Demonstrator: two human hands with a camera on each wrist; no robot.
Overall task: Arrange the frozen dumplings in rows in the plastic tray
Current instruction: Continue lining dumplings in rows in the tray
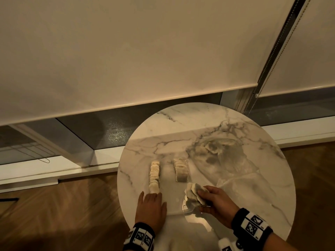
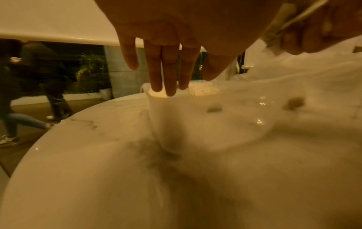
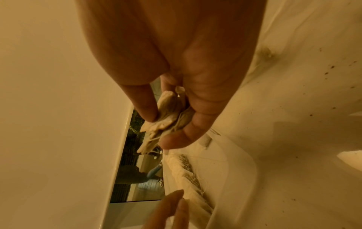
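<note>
Two rows of pale frozen dumplings stand in a clear plastic tray (image 1: pixel 186 209) on a round marble table. My left hand (image 1: pixel 151 201) lies flat, its straight fingertips (image 2: pixel 169 90) touching the near end of the left row (image 1: pixel 154 176). The shorter right row (image 1: pixel 181 170) stands apart from it. My right hand (image 1: pixel 210 197) hovers over the tray's near right corner and grips a stuck clump of dumplings (image 1: pixel 194 193) between thumb and fingers. The right wrist view shows that clump (image 3: pixel 168 106) pinched above the left row (image 3: pixel 188 178).
A crumpled clear plastic bag (image 1: pixel 233 160) with more dumplings (image 1: pixel 212 148) lies on the table's (image 1: pixel 181 120) far right. Behind the table are a window sill and lowered blinds; wooden floor lies around it. People walk past outside the glass (image 2: pixel 29 93).
</note>
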